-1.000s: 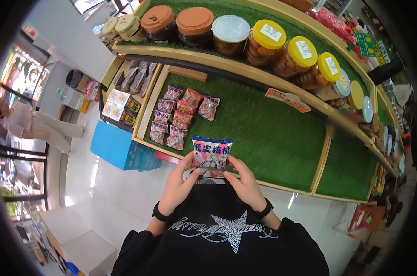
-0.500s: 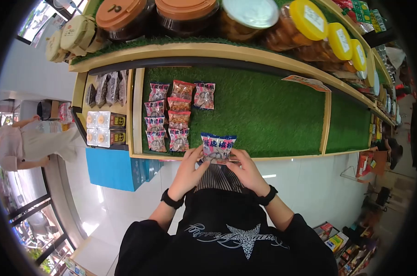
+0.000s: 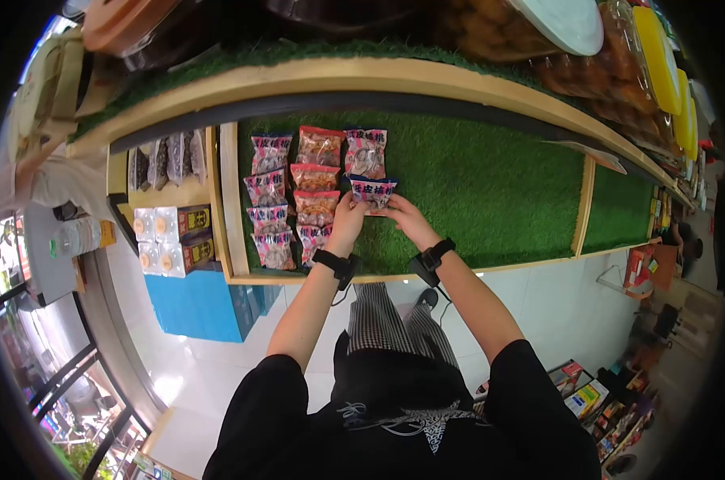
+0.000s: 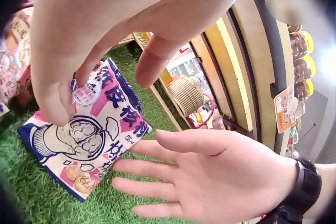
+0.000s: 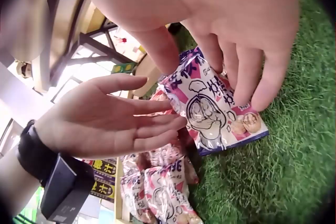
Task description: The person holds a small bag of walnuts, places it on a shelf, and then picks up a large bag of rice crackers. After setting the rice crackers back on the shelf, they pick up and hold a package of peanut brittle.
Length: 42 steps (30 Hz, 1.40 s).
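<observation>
In the head view a pink, white and blue snack bag (image 3: 373, 190) is at the green turf, close in front of a similar bag (image 3: 366, 152). My left hand (image 3: 348, 224) touches its left side and my right hand (image 3: 410, 222) its right side. The left wrist view shows the bag (image 4: 79, 134) slanted over the turf, left hand (image 4: 121, 29) fingertips at it and the right hand (image 4: 210, 176) with straight fingers along its edge. From the right wrist, the right fingers (image 5: 252, 71) reach down over the bag (image 5: 205, 111); the left hand's (image 5: 115, 121) fingers are straight, thumb apart.
Rows of pink and red snack bags (image 3: 316, 208) lie to the left, beside a wooden divider (image 3: 231, 184). Large jars (image 3: 514, 32) stand on a raised shelf behind. A wooden rim (image 3: 426, 276) runs along the front, and a sign (image 3: 590, 154) hangs at the right.
Both hands have carried the bag forward, from in front of the display's front rim to the turf by the third column of bags. The head view has come closer to the shelf.
</observation>
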Tool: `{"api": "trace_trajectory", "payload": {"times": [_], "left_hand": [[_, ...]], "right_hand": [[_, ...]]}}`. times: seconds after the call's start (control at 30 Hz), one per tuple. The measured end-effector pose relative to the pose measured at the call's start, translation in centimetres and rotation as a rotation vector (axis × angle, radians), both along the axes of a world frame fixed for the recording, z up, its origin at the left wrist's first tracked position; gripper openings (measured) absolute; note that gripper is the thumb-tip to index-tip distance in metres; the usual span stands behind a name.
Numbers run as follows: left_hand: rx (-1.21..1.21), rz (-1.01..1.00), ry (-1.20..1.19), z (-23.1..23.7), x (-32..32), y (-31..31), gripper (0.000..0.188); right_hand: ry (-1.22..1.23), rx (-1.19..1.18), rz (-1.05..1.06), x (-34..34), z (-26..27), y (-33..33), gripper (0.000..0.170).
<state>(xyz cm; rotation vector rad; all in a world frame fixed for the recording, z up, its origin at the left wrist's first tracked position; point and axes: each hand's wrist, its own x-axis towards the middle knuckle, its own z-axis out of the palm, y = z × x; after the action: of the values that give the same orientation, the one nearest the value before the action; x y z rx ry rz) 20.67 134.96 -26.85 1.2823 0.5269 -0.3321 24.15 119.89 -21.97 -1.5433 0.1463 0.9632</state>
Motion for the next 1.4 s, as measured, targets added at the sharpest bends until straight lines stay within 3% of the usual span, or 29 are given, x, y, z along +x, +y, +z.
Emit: {"api": "trace_trajectory", "payload": {"times": [0.17, 0.43, 0.47, 0.57, 0.7, 0.87, 0.97, 1.1, 1.4], "left_hand": [[0.071, 0.158, 0.043, -1.1, 2.1, -0.4, 0.040], [0.305, 0.119, -0.104, -2.7, 0.6, -1.7, 0.064], [0.298, 0.097, -0.090, -1.7, 0.2, -1.9, 0.066], [0.252, 0.090, -0.202, 0.3, -2.2, -2.2, 0.067], [0.378, 0.007, 0.067, 1.8, -7.5, -2.3, 0.068], [0.265, -0.008, 0.089, 4.1, -13.1, -4.3, 0.069], [0.220, 0.029, 0.122, 6.1, -14.1, -8.3, 0.068], [0.187, 0.011, 0.098, 10.3, -13.5, -17.0, 0.064], [0.181, -0.644, -0.048, 13.6, -13.7, -33.7, 0.059]], "right_hand": [[0.075, -0.080, -0.166, 1.0, -1.3, 0.6, 0.046], [0.084, 0.051, -0.222, 0.8, 1.1, 0.8, 0.052], [0.057, -0.029, -0.210, 0.0, -2.3, 0.2, 0.056], [0.074, -0.003, -0.179, -1.5, -0.4, -1.9, 0.057], [-0.009, 0.122, -0.097, -4.6, 1.5, -6.9, 0.047], [-0.165, 0.095, -0.054, -11.0, 3.2, -15.4, 0.037], [-0.301, -0.050, -0.064, -15.6, 5.1, -21.6, 0.032], [-0.330, -0.182, -0.261, -20.8, 8.0, -30.2, 0.027], [-0.409, -0.328, -0.879, -31.2, 12.4, -45.0, 0.023]]}}
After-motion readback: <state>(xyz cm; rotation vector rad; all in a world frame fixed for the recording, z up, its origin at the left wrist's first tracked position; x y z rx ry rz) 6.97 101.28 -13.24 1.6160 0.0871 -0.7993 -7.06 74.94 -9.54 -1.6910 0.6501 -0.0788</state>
